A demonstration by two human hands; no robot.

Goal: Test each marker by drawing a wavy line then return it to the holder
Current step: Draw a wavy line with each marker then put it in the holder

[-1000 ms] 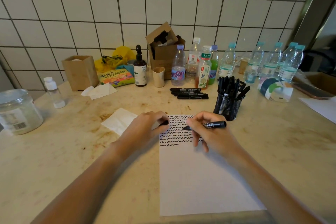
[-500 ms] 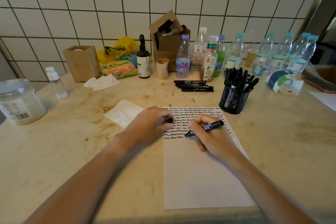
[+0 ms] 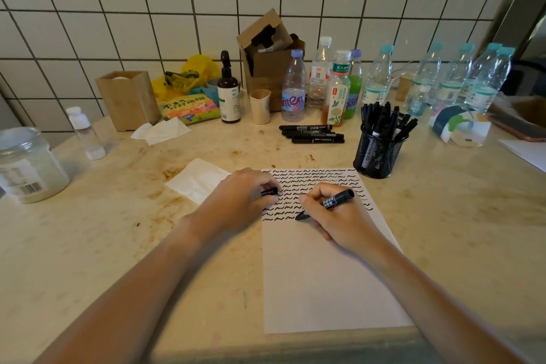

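Matt white paper (image 3: 325,275), black wire-mesh holder (image 3: 378,156), glossy tiles (image 3: 118,23) — stained stone-look table (image 3: 118,245)

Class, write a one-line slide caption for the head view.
Right hand draws wavy lines on paper with a black marker; left hand holds its cap.

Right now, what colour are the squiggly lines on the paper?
Black, all of the wavy lines on the white paper; the head view shows them.
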